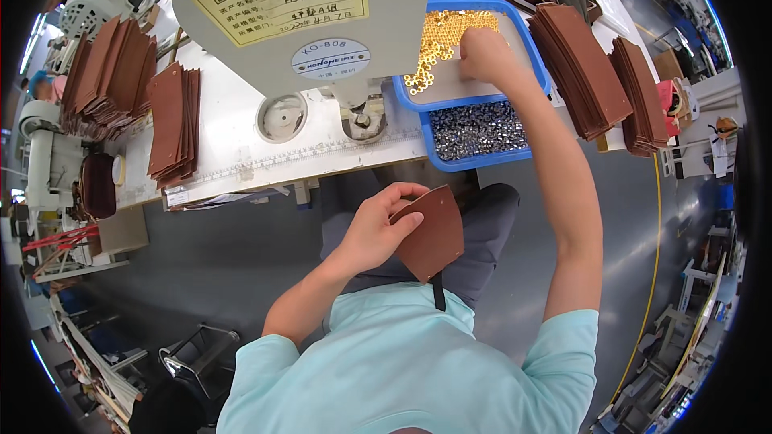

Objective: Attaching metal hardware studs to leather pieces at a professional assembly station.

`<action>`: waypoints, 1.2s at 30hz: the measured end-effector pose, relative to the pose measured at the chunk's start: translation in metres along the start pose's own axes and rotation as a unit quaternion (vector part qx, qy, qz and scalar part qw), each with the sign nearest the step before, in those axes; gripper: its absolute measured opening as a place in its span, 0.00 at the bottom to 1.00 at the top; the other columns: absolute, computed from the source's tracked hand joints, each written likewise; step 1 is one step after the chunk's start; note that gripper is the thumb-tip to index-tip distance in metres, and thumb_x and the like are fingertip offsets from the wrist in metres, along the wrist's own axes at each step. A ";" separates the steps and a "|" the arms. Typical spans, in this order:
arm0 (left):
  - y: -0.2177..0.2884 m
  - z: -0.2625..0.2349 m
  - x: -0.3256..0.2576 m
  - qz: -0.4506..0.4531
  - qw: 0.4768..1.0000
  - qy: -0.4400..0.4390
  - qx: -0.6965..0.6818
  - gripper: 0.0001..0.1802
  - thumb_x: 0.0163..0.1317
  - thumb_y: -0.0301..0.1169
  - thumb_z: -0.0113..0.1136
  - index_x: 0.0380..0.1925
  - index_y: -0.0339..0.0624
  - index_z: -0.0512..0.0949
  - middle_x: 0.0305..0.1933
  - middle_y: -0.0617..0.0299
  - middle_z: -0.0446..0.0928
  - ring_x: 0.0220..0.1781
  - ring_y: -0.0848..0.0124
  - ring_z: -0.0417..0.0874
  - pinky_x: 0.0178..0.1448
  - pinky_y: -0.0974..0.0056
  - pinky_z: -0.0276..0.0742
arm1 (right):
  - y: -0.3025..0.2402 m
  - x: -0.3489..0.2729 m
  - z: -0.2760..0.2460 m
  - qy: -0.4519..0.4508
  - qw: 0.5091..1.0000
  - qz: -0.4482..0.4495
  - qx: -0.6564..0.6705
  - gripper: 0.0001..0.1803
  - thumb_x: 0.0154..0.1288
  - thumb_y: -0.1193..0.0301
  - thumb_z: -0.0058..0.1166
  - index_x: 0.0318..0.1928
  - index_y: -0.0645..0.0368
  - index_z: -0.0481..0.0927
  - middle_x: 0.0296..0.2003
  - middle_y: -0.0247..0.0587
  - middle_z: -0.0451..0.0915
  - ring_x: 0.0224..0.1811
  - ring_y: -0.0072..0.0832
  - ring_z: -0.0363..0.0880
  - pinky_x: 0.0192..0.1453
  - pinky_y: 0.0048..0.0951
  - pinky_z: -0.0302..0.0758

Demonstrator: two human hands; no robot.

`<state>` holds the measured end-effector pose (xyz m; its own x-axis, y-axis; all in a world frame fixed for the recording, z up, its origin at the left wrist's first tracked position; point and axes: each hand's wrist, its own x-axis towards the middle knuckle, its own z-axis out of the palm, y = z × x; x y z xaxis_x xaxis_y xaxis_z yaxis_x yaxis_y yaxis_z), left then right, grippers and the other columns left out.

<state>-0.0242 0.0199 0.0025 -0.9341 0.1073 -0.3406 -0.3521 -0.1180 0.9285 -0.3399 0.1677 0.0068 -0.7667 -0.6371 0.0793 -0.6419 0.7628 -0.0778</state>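
Left hand grips a brown leather piece; right hand pinches gold eyelets in a blue tray on the white worktable.

— What do you have in your left hand?

— You hold a brown leather piece, flat and smooth, fan-shaped with a curved upper edge and a narrower lower end. Your fingers curl over its upper left edge; it hangs tilted above your lap, just below the bench edge.

— And your right hand?

— It reaches into the blue tray, fingertips down among the gold eyelets. Those are small shiny rings, heaped loosely in the tray's far left part and thinning out over its pale floor toward the near rim.
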 end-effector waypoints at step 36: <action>-0.013 0.002 0.003 -0.027 0.995 -0.031 -0.086 0.18 0.72 0.26 0.53 0.58 0.34 0.80 0.45 0.64 0.85 0.43 0.79 0.83 0.46 0.69 0.81 | 0.030 -0.064 -0.021 0.099 0.933 0.186 0.292 0.14 0.55 0.66 0.64 0.33 0.68 0.86 0.25 0.42 0.85 0.28 0.27 0.84 0.37 0.31 0.80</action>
<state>-0.0224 0.0236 -0.0103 -0.9101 0.1782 -0.3741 -0.4112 -0.2775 0.8683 -0.3097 0.2337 0.0203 -0.9578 -0.2626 0.1167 -0.2723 0.6999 -0.6603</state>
